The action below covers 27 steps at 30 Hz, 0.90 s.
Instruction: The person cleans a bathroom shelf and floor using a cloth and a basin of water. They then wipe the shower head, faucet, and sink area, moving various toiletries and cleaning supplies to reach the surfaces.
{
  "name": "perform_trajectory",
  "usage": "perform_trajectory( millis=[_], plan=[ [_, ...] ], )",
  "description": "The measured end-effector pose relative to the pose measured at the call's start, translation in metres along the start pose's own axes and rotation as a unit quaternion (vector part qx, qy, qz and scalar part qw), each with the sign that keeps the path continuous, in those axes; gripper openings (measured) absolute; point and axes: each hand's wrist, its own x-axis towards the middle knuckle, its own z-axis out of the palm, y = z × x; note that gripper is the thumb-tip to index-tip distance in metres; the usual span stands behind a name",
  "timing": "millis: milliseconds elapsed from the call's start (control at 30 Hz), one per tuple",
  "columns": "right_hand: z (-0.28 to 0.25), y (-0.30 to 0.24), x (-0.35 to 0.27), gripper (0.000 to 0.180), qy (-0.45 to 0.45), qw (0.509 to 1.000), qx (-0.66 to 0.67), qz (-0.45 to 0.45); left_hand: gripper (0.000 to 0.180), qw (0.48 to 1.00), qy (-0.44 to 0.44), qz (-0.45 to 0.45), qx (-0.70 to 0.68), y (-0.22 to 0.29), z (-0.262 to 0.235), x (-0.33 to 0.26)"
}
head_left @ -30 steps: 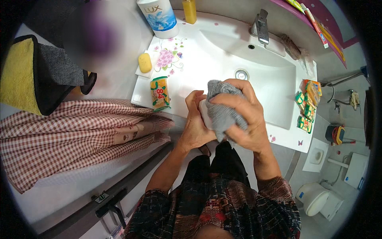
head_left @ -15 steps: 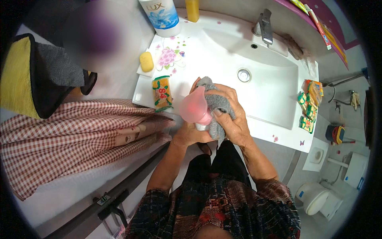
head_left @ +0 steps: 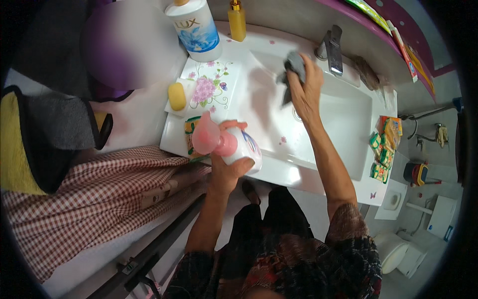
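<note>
My left hand is wrapped round a white pump bottle with a pink pump top, tilted above the near left part of the counter. In my right hand is a bunched grey cloth, held over the far left side of the white sink basin, left of the faucet. Partly covered by the pink pump top, a packaged orange and green soap bar lies on the counter. A yellow soap bar rests on a white dish behind it.
A large white and blue pump bottle and a yellow bottle stand at the back left. Several soap packs lie on the right rim. A checked curtain hangs at left; a toilet stands at lower right.
My right hand has taken the cloth off the bottle and moved up and right to the basin. The left hand has shifted the bottle left, over the packaged soap.
</note>
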Motion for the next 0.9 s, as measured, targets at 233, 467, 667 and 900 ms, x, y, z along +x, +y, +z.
perform_trajectory(
  millis=[233, 467, 667, 900],
  plan=[
    [0.136, 0.043, 0.099, 0.054, -0.076, 0.962, -0.213, -0.152, 0.079, 0.997, -0.033, -0.021, -0.066, -0.014, -0.004, -0.003],
    [0.118, 0.087, 0.117, 0.050, -0.161, 0.920, -0.321, -0.159, 0.090, 0.985, -0.066, 0.018, 0.161, -0.024, -0.002, 0.018],
    [0.079, 0.116, 0.097, 0.050, -0.061, 0.893, -0.444, -0.042, 0.088, 0.993, -0.051, -0.087, 0.053, -0.012, 0.022, 0.061],
    [0.022, 0.125, 0.059, 0.049, -0.061, 0.842, -0.500, -0.193, 0.083, 0.983, 0.006, 0.064, 0.173, -0.042, 0.047, 0.140]
  ],
)
